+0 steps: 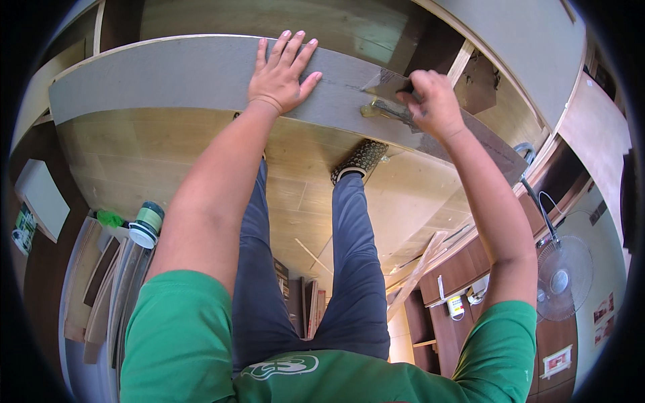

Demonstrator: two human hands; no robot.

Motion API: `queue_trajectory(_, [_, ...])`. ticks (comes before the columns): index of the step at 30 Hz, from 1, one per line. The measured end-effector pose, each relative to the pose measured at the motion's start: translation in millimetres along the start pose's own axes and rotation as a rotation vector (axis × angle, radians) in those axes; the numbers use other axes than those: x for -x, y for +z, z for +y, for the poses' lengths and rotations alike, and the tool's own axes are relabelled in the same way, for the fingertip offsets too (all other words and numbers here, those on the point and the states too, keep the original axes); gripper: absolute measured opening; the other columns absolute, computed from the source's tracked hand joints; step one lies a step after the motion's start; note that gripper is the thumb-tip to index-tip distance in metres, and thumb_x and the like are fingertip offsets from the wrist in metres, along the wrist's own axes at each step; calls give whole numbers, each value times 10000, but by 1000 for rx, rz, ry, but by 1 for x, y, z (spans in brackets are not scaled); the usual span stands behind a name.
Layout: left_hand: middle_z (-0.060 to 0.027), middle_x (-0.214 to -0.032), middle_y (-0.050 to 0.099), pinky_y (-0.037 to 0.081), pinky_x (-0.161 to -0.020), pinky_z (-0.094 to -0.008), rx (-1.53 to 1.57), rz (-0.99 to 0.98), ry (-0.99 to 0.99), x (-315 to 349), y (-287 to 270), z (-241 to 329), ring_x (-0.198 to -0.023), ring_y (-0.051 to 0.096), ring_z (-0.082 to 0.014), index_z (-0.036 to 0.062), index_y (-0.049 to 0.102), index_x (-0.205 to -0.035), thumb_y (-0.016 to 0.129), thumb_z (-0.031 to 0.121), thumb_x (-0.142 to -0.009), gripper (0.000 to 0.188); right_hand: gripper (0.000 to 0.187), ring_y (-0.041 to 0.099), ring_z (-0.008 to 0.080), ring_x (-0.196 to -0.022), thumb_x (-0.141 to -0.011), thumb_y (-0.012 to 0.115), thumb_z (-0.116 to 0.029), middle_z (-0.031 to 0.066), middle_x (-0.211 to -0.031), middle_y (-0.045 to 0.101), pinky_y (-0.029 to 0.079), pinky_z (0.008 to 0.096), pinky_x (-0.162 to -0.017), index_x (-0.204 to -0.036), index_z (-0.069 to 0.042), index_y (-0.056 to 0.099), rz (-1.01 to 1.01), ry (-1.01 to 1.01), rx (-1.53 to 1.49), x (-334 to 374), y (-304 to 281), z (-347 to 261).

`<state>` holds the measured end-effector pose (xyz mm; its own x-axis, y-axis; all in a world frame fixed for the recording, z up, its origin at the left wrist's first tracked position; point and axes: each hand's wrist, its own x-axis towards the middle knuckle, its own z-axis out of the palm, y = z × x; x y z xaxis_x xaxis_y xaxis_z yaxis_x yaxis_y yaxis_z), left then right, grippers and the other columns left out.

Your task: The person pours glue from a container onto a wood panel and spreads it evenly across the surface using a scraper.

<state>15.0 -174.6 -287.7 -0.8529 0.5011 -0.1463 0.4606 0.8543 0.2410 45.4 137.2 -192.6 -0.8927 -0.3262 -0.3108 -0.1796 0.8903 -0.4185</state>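
A long grey board (161, 74) stretches across in front of me, its near edge above the floor. My left hand (282, 79) lies flat on it, fingers spread toward the far edge. Over the board's right part, my right hand (433, 104) is closed with curled fingers; what they grip is hidden. By its fingertips is a thin, dark, glossy flat piece (384, 83). Just below, a dark narrow strip with a yellowish, shiny end (376, 109) rests on the board. Right of the hand, the board's surface is darker brown (494, 138).
My patterned shoe (359, 158) is on the wood-look floor (295, 154). At left stand a green-and-white round container (146, 225) and several leaning board offcuts (107, 282). A fan (561, 279) and a yellow-and-white container (455, 307) are at right. Cabinet frames (463, 60) lie beyond the board.
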Motion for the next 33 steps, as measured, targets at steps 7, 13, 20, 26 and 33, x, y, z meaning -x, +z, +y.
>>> queue_trajectory(7, [11, -1601, 319, 107, -1245, -488, 1, -2, -3, 1, 2, -1, -1488, 258, -176, 202, 339, -1542, 448, 512, -993, 640, 237, 582, 297, -890, -801, 733, -148, 75, -858, 604, 435, 425, -825, -861, -92, 510, -116, -59, 7, 10, 25, -7])
queue_trajectory(13, [7, -1608, 305, 90, -1255, -469, 9, -1, -17, 2, 4, -4, -1498, 236, -165, 203, 313, -1553, 394, 474, -1020, 604, 238, 589, 302, -883, -807, 732, -160, 77, -849, 610, 443, 437, -823, -852, -87, 510, 7, -48, 97, -21, 21, -6])
queue_trajectory(20, [3, -1610, 298, 88, -1260, -456, 22, 11, -16, 2, 6, -3, -1502, 230, -159, 197, 309, -1554, 364, 460, -1033, 586, 267, 604, 308, -859, -809, 753, -193, 82, -818, 614, 458, 440, -803, -841, -80, 514, 113, -15, 162, -67, -3, -7])
queue_trajectory(26, [-43, -1593, 331, 128, -1253, -469, 247, 149, -14, 7, 6, -11, -1495, 257, -220, 165, 344, -1533, 416, 398, -1030, 559, 300, 575, 311, -821, -805, 769, -191, 78, -790, 574, 435, 433, -774, -826, -82, 490, 103, -25, 86, -50, -15, -41])
queue_trajectory(33, [-104, -1566, 364, 189, -1228, -491, 447, 303, 2, 4, 4, -14, -1469, 299, -311, 130, 390, -1502, 447, 366, -1017, 542, 314, 571, 306, -834, -819, 769, -193, 77, -795, 580, 432, 429, -791, -834, -78, 477, -42, 15, -7, -30, 21, -61])
